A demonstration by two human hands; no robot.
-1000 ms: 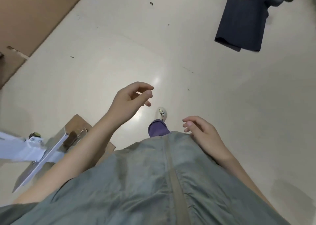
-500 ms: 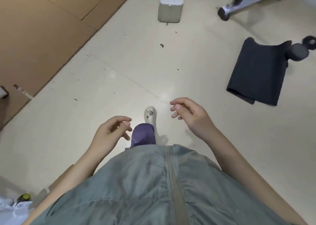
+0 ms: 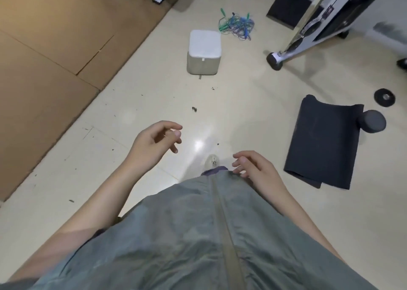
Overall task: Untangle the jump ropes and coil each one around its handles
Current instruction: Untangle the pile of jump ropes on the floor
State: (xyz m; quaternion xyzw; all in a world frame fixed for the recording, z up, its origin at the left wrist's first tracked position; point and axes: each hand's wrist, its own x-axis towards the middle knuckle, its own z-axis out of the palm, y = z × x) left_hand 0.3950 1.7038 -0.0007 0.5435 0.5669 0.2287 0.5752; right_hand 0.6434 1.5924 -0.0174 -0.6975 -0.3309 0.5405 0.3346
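A tangled heap of blue and green jump ropes [image 3: 236,25] lies on the cream floor far ahead, just behind a white cube stool [image 3: 204,52]. Green handles stick out of the heap. My left hand [image 3: 154,143] hangs in front of me with loosely curled fingers and holds nothing. My right hand [image 3: 256,167] is lower, beside my grey shirt hem, fingers also loosely curled and holding nothing. Both hands are far from the ropes.
Brown cardboard sheets [image 3: 50,53] cover the floor at left. A dark folded mat [image 3: 323,142] with a dumbbell [image 3: 374,124] and a weight plate [image 3: 384,97] lies at right. A white exercise machine frame [image 3: 308,31] stands at the back right. My shoe [image 3: 212,160] shows below.
The view has tilted up and moved forward, bringing the stool and rope heap into sight. My left hand swung forward and my right hand dropped back toward my shirt.
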